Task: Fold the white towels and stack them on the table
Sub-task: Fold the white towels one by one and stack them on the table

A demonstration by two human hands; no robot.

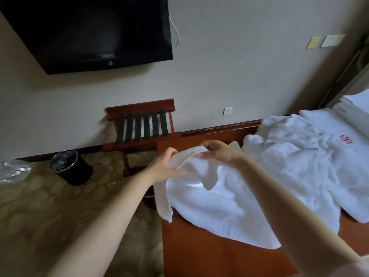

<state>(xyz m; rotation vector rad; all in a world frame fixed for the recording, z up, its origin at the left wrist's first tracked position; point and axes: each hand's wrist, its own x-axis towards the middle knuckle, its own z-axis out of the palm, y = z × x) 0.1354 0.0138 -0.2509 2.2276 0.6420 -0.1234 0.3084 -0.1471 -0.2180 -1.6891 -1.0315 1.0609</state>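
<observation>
A white towel [215, 206] lies crumpled over the left part of the reddish-brown wooden table [209, 256], one corner hanging off the left edge. My left hand [165, 166] and my right hand [219, 151] both pinch its far hem, lifted a little above the table, the hands close together. Right of it lies a pile of white towels [295, 156], one with a red flower emblem [346, 139]. More white folded cloth [355, 110] sits at the far right.
A wooden luggage rack [142, 128] with black straps stands against the wall beyond the table. A black waste bin [69, 166] sits on the patterned floor to the left. A dark television [89, 31] hangs on the wall. A clear plastic bag [12, 168] lies at the left edge.
</observation>
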